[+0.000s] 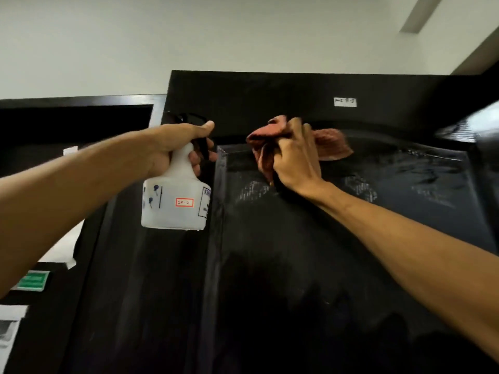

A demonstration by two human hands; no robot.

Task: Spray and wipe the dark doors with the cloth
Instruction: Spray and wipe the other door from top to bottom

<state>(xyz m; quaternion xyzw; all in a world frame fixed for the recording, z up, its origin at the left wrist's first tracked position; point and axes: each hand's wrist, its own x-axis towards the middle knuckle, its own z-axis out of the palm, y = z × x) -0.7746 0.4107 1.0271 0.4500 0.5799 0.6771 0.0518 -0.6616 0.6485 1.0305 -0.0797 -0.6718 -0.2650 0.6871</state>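
Note:
A tall dark door fills the middle of the view, with wet spray patches near the top of its inset panel. My left hand grips the neck of a white spray bottle with a black trigger head, held up just left of the panel. My right hand holds a bunched reddish-brown cloth and presses it against the door at the panel's top edge. Part of the cloth is hidden behind my fingers.
A small white label sits on the dark frame above the door. Another dark doorway lies to the left, with a green sign and paper notices on the wall below it. A glossy dark surface juts in at the right.

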